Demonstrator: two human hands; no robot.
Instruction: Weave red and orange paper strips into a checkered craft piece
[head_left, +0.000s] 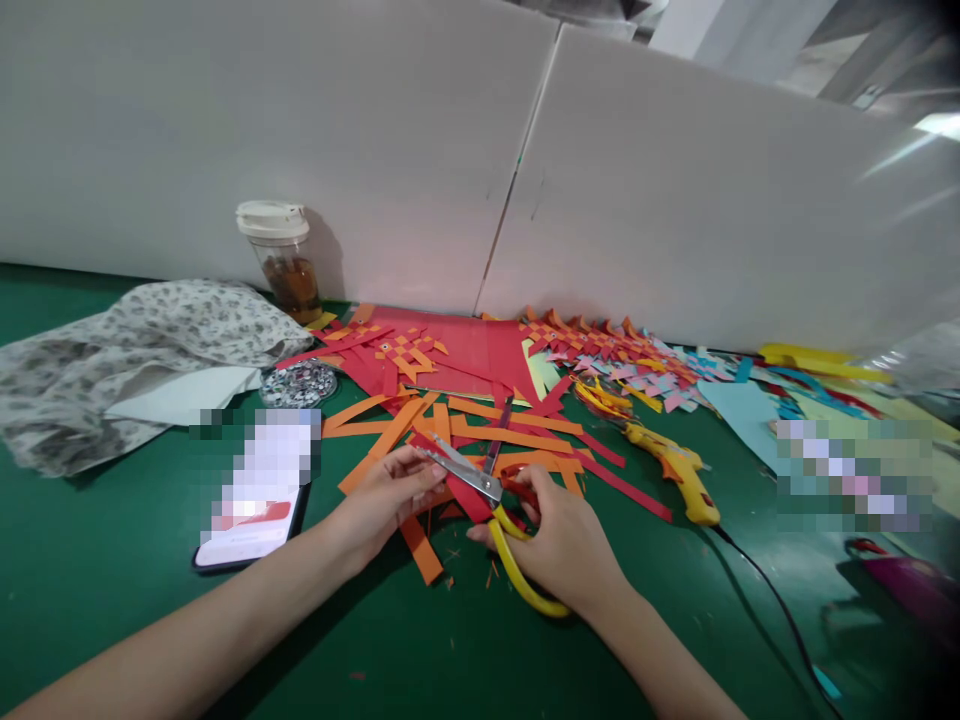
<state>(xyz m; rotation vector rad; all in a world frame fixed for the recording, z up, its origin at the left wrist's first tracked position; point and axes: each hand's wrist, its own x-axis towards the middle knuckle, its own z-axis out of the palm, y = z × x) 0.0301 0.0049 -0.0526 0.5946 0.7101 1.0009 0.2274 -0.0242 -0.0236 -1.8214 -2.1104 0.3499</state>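
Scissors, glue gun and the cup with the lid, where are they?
scissors (469, 472), head view, on the metal blade.
glue gun (675, 468), head view, on its yellow body.
cup (289, 272), head view, on its clear wall.

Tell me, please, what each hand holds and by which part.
Right hand: yellow-handled metal scissors, by the handles. Left hand: red paper strip, its end.

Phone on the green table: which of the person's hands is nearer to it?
Left. The left hand is just to the right of the phone, pinching a paper strip. The right hand is farther right, beyond it, holding the yellow scissors.
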